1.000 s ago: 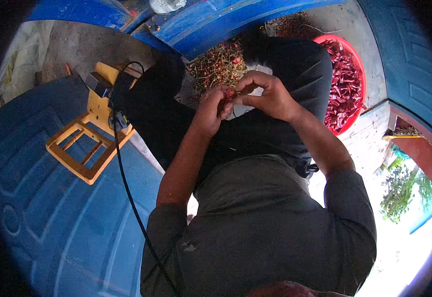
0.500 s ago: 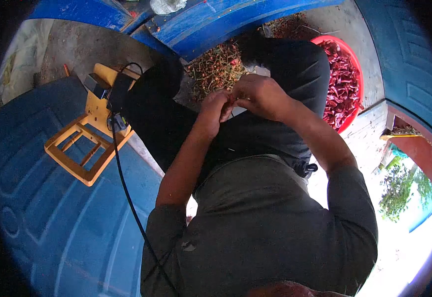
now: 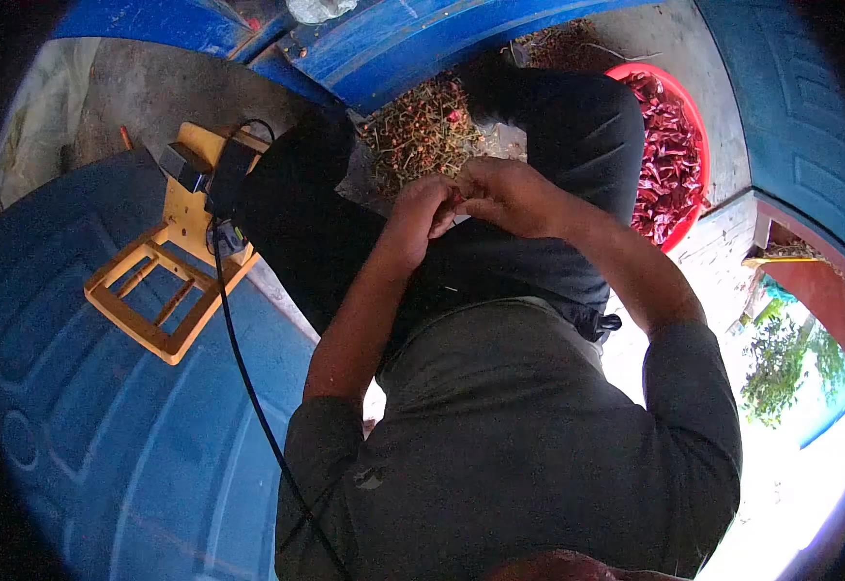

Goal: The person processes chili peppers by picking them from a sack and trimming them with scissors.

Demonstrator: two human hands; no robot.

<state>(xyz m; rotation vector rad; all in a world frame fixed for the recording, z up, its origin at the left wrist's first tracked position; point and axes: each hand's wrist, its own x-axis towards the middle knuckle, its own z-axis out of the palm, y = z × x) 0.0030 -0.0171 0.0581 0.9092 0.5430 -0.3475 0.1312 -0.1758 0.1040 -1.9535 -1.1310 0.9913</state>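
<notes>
My left hand (image 3: 420, 206) and my right hand (image 3: 512, 198) meet above my lap, with their fingers closed. Between the fingertips a small bit of dried red chili (image 3: 456, 196) shows, mostly covered by both hands. Just beyond them lies a heap of chili stems and scraps (image 3: 421, 134), brownish with a few red bits. To the right, past my knee, a red basin (image 3: 702, 155) is filled with dark red dried chilies (image 3: 663, 165).
A small wooden chair (image 3: 166, 290) with electronic devices (image 3: 232, 174) on it lies to the left, and a black cable (image 3: 239, 373) runs from there to my body. Blue boards (image 3: 393, 48) border the far side. Blue door panels (image 3: 122, 426) flank the left and right.
Both hands stay together on the chili, with the right fingers slightly shifted. The view has tilted a little, showing more of the stem heap.
</notes>
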